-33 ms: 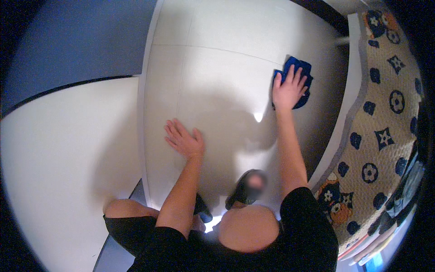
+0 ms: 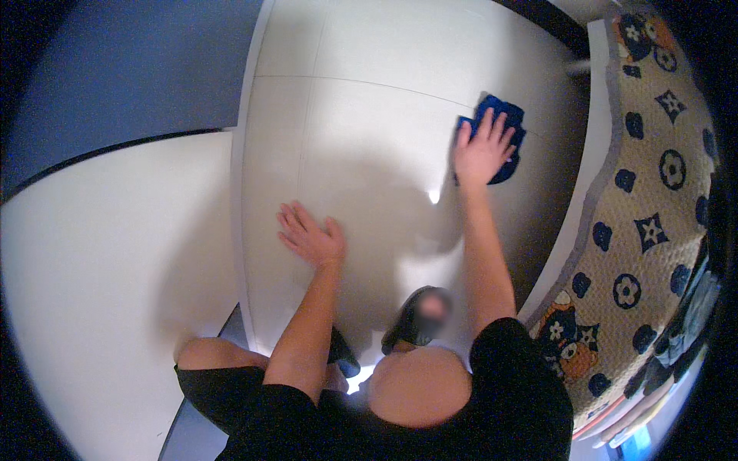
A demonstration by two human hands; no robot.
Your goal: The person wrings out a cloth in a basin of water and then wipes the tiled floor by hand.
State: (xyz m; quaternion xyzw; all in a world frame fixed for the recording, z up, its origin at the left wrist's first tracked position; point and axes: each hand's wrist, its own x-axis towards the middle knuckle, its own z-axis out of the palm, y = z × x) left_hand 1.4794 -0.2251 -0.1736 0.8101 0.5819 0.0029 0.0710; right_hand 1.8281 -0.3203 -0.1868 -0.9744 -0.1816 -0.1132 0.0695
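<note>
On the pale tiled floor (image 2: 369,123), a dark blue cloth (image 2: 513,117) lies folded or bunched at the upper right. My right hand (image 2: 483,154) rests palm down on it, fingers spread and pointing away from me, hiding its middle. Lower down and to the left, my left hand (image 2: 314,240) lies flat on the bare tiles with its fingers apart, holding nothing. Both arms reach forward from black sleeves. My bent knee (image 2: 421,386) and a dark shoe (image 2: 415,319) show between them.
A bed with a patterned beige cover (image 2: 626,253) runs along the right, with dark space under its edge. Clothes (image 2: 680,338) lie piled at the lower right. A white panel (image 2: 123,246) and a blue-grey surface (image 2: 146,77) border the floor at left.
My right hand and the blue cloth under it have shifted slightly to the left. My left hand stays in the same spot on the floor.
</note>
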